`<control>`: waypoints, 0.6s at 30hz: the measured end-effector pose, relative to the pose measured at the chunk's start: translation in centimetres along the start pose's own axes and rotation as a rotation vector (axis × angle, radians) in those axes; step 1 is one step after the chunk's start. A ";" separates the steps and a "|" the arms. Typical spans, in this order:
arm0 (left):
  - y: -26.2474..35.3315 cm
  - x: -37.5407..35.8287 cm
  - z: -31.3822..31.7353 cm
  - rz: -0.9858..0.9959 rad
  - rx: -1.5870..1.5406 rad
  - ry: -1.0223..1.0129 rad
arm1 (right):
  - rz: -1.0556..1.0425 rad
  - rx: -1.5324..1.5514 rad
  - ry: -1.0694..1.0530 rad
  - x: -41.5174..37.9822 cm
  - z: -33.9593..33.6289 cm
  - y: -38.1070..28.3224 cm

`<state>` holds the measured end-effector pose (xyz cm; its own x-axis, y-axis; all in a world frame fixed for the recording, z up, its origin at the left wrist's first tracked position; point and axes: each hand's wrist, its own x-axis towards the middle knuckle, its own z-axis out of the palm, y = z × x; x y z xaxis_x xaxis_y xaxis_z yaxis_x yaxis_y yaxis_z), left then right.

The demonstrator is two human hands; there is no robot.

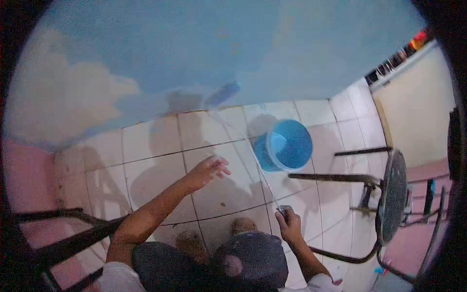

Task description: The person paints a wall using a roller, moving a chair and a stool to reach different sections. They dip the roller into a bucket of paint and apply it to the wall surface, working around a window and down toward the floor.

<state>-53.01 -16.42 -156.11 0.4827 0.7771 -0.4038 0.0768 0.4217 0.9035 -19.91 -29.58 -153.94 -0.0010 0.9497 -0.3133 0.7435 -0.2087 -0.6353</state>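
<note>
My right hand (290, 224) is wrapped round the handle of a paint roller, near my right knee. The roller's thin rod (259, 165) runs up and left past the blue bucket (264, 155). At its far end the bluish roller head (224, 95) overlaps the bottom of the blue wall (170, 58) and looks smeared by motion. My left hand (210, 170) is held out over the floor with nothing in it, its fingers loosely bent and apart. A pale patch shows inside the bucket, which stands on the floor in front of me.
Light tiles (155, 141) cover the floor. On the right a stool (393, 194) with a dark round seat lies on its side, legs pointing toward the bucket. Dark metal bars (73, 238) are at the lower left. A row of small items (396, 61) lines a ledge at upper right.
</note>
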 end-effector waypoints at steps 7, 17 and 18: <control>0.2 0.0 -2.5 -0.046 -0.139 0.303 | -0.156 0.049 0.150 3.1 5.2 -3.7; 0.6 0.0 -5.2 0.128 -0.295 0.591 | -0.353 0.066 -0.055 6.8 7.6 -9.8; 0.7 0.0 -5.5 0.232 -0.338 0.632 | -0.384 0.033 -0.098 7.6 7.7 -11.5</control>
<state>-57.73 -13.59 -156.29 -0.1469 0.9405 -0.3066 -0.2870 0.2561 0.9231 -33.57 -21.80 -154.42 -0.3400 0.9336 -0.1133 0.6547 0.1485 -0.7411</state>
